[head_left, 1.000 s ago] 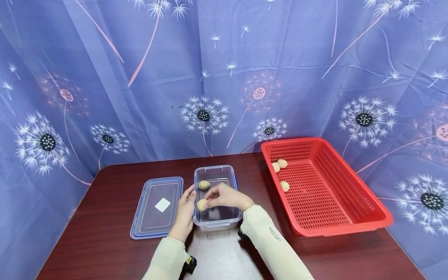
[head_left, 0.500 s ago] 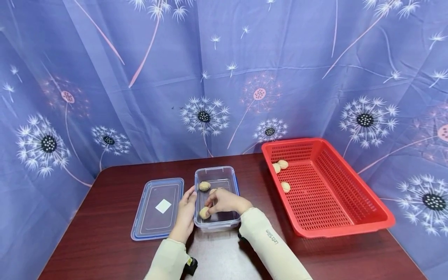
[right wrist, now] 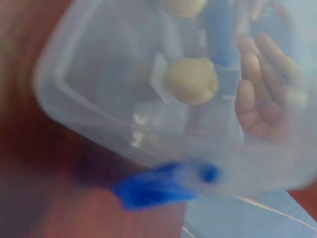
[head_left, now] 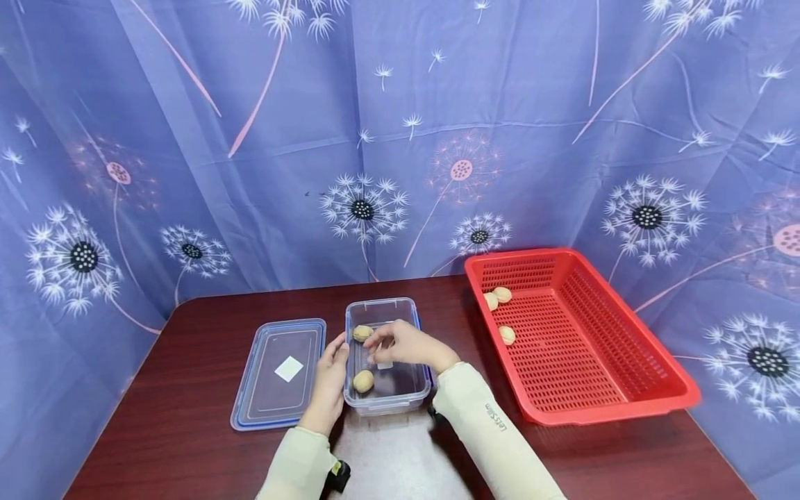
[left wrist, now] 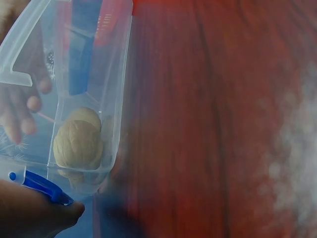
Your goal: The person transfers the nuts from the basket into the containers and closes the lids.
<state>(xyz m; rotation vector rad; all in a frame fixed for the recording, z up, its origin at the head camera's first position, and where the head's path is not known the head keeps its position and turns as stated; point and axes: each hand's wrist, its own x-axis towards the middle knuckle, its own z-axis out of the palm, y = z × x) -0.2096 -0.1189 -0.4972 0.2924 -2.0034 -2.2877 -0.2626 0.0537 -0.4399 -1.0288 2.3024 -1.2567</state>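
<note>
Against dandelion-print cloth, a clear box (head_left: 387, 396) holding two walnuts (head_left: 363, 380) was steadied by the flat left hand (head_left: 329, 384); the right hand (head_left: 406, 345) was held loosely open above.

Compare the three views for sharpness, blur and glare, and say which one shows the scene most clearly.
Head view: sharp and evenly lit, with soft glare on the table near the clear container. Left wrist view: the walnut is fairly crisp, the right side hazy and washed out. Right wrist view: blurred throughout, the walnut soft through plastic. The head view is clearest.
</note>
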